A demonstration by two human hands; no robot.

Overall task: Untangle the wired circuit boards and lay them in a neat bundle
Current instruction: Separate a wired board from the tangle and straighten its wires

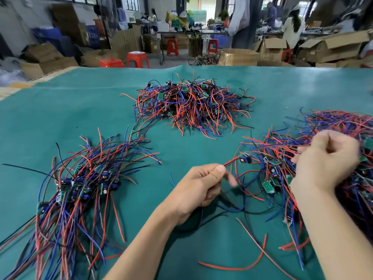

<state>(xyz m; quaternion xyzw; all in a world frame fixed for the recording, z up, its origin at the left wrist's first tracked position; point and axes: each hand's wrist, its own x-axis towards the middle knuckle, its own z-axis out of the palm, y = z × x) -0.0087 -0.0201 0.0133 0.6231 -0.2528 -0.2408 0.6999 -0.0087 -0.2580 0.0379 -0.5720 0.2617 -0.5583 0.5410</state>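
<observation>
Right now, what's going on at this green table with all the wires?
A person is sorting wired circuit boards on a green mat. The left hand pinches a red wire leading to a small board, drawing it from the tangled pile on the right, where the right hand grips wires. A tidier bundle lies at left, with boards grouped together. Another tangled pile sits farther back.

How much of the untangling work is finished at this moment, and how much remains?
Done: a combed bundle lies at the left. In hand: the left hand pinches a red wire, while the right hand grips the tangled heap at right. Left: that heap and the far pile.
</observation>
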